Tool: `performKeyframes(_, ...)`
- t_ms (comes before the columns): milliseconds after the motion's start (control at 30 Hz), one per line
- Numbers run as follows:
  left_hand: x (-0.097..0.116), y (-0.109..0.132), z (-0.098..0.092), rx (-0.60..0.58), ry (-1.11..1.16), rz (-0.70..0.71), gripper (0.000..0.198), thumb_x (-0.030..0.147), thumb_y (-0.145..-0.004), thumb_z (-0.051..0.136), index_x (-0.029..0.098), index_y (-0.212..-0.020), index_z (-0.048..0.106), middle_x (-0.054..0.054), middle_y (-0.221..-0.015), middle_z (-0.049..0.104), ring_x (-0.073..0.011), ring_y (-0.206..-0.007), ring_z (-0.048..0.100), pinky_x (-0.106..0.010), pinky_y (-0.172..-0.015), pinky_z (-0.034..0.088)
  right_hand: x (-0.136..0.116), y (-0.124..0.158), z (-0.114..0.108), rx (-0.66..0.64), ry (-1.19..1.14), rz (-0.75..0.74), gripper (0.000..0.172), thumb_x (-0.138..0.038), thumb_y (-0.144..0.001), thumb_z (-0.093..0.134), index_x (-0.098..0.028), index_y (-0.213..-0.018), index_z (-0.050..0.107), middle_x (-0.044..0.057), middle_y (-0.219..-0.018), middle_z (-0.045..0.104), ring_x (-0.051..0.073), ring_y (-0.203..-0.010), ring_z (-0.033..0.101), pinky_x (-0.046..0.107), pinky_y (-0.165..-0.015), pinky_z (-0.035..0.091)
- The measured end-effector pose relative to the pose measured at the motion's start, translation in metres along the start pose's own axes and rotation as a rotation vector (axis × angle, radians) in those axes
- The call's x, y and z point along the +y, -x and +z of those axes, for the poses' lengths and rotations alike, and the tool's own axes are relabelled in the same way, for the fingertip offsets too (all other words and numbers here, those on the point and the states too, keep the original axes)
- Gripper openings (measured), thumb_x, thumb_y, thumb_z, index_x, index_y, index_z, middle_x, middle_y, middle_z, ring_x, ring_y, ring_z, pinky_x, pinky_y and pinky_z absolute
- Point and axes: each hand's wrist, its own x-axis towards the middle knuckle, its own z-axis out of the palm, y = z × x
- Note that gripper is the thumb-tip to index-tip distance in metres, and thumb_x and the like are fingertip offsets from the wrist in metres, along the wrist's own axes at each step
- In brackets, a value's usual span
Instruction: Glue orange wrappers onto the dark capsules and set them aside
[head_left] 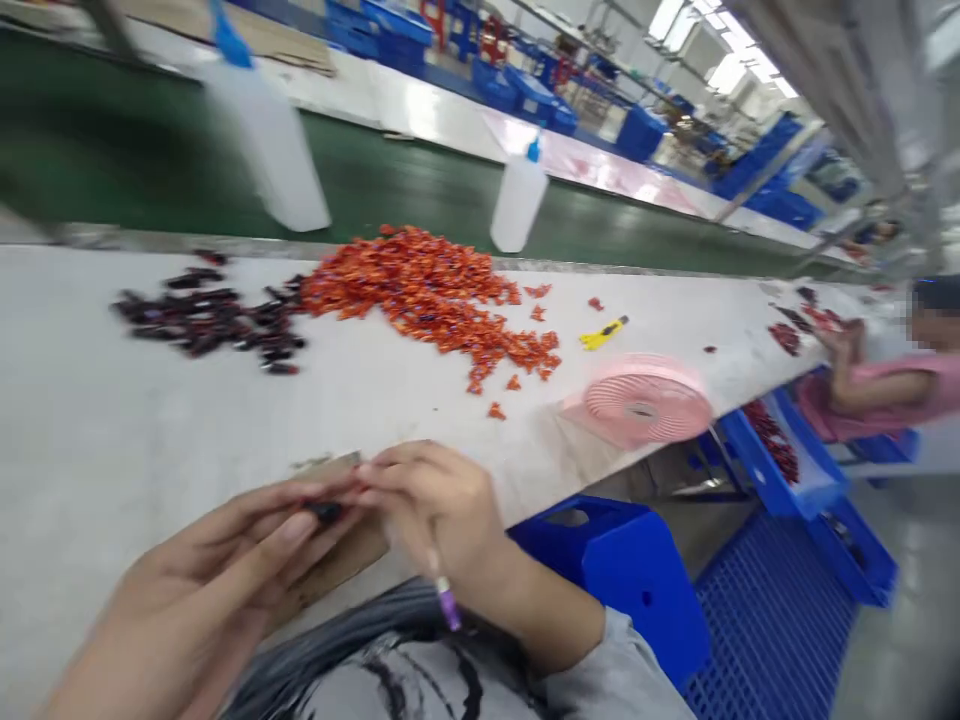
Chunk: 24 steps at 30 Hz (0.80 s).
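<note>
The largest thing before me is the long worktable with a whitish top [375,400], and along its far edge there runs a wide dark-green belt [420,185]. At the far right, another person in a pink top [889,385] sits at the same table, with hands above some dark red pieces. Beside my right arm, below the table edge, is a big blue plastic box [637,575] with rounded corners.

A heap of small orange pieces [412,290] lies on the table beyond my hands, and to its right a round pale-pink fan [645,405] lies near the edge. Two white plastic bottles with blue nozzles [519,200] stand near the far edge. Left of the heap, and touching it, is a scatter of small black-and-red pieces [199,320].

My left hand [195,580] has its thumb and fingers closed on one small black piece [324,511], in front of my body. My right hand [442,500] is bent around a slim stick with a purple end [448,605], its fingertips pinched together at my left fingertips; what is between them, I cannot tell. A small yellow cutter [604,333] lies behind the fan.
</note>
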Motion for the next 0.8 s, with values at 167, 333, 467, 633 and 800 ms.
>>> performKeyframes(167,0.019,-0.003,0.025,0.104,0.212,-0.107,0.021,0.037,-0.069,0.093,0.023,-0.081,0.082,-0.005,-0.100,0.084,-0.0211,-0.092,0.079,-0.024,-0.083,0.065,0.011,-0.009,-0.005,-0.007,-0.306,0.286,0.006,-0.019,-0.083,0.079,-0.024,-0.087,0.078,0.006,-0.096,0.082,0.019,-0.093,0.079,0.032,-0.087,0.064)
performKeyframes(333,0.022,-0.003,0.026,0.049,0.235,0.050,0.009,0.028,-0.072,0.090,0.027,-0.079,0.084,-0.004,-0.092,0.084,-0.0183,-0.088,0.079,-0.020,-0.075,0.064,0.009,-0.009,0.000,0.075,-0.592,0.363,0.016,-0.029,-0.074,0.090,-0.026,-0.083,0.078,0.003,-0.088,0.082,0.017,-0.083,0.079,0.026,-0.073,0.065)
performKeyframes(467,0.024,-0.001,0.025,0.131,0.079,0.274,0.020,0.010,-0.072,0.083,0.029,-0.079,0.085,-0.001,-0.083,0.079,-0.0133,-0.080,0.075,-0.015,-0.069,0.061,-0.002,-0.007,0.004,0.091,-0.459,0.213,0.015,-0.024,-0.079,0.087,-0.028,-0.091,0.078,0.003,-0.089,0.080,0.018,-0.083,0.078,0.028,-0.073,0.065)
performKeyframes(633,0.026,0.001,0.023,0.132,0.071,0.343,0.030,0.003,-0.072,0.078,0.031,-0.081,0.086,0.000,-0.079,0.080,-0.0136,-0.071,0.075,-0.016,-0.063,0.062,-0.011,-0.006,0.002,-0.040,-0.165,0.010,0.026,-0.010,-0.084,0.077,-0.030,-0.102,0.079,0.006,-0.093,0.080,0.021,-0.083,0.078,0.034,-0.073,0.066)
performKeyframes(800,0.025,0.004,0.023,0.149,0.117,0.294,0.027,0.005,-0.071,0.080,0.030,-0.078,0.085,0.002,-0.077,0.080,-0.0136,-0.068,0.076,-0.015,-0.060,0.062,-0.012,-0.005,0.002,-0.101,-0.067,-0.116,0.036,-0.017,-0.078,0.085,-0.031,-0.110,0.077,0.006,-0.094,0.079,0.022,-0.081,0.078,0.034,-0.069,0.067)
